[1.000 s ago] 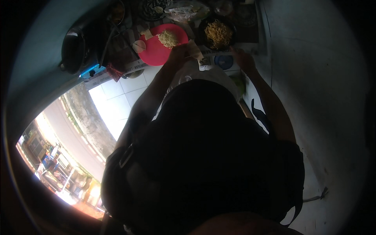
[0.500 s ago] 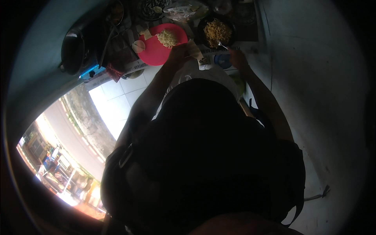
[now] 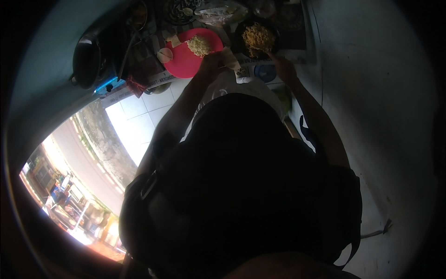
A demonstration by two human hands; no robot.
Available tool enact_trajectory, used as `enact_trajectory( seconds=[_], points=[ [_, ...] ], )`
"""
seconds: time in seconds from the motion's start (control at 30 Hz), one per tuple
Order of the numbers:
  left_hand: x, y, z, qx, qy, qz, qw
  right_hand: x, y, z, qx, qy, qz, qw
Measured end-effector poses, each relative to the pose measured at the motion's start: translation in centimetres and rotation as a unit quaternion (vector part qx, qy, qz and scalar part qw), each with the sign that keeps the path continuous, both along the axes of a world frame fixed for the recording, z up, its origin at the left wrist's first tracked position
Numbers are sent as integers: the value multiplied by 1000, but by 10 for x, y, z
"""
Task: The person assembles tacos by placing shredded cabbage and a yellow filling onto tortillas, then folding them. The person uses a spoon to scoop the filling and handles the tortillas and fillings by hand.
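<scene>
My left hand (image 3: pixel 213 64) is closed at the near right edge of a round pink plate (image 3: pixel 183 65). A pale thin sheet, like a dough wrapper (image 3: pixel 230 58), sticks out from its fingers. On the plate are a heap of pale shredded food (image 3: pixel 199 45), a folded pale piece (image 3: pixel 173 41) and a round translucent piece (image 3: pixel 164 55). My right hand (image 3: pixel 282 67) grips a spoon, its fingers at the near rim of a dark bowl (image 3: pixel 240 37). The spoon dips into the yellow-brown noodles (image 3: pixel 258 37) there; its metal is hardly visible now.
A plastic bag of food (image 3: pixel 222 15) lies behind the plate and bowl. A blue round container (image 3: pixel 265 72) sits below the bowl. To the left is a stove (image 3: pixel 106 85) with a dark pan (image 3: pixel 87 60). A pale wall (image 3: pixel 367 88) rises at the right.
My right hand has shifted slightly, and the spoon has moved in the noodles, so its shiny metal no longer shows clearly. My left hand and the pale wrapper have hardly moved.
</scene>
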State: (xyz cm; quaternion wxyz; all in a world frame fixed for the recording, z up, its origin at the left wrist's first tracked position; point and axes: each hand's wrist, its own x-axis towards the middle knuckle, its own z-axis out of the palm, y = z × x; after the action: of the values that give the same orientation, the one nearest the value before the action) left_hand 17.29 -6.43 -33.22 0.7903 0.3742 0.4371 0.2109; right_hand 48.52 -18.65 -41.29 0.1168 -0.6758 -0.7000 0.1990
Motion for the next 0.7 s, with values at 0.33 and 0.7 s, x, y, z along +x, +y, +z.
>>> enact_trajectory(
  seconds=[0.33, 0.7],
  points=[
    [-12, 5, -49, 179, 44, -53, 981, 9, 8, 4, 26, -82, 54, 995],
    [-14, 6, -38, 312, 134, -108, 935, 14, 6, 20, -24, -159, 36, 986]
  ],
)
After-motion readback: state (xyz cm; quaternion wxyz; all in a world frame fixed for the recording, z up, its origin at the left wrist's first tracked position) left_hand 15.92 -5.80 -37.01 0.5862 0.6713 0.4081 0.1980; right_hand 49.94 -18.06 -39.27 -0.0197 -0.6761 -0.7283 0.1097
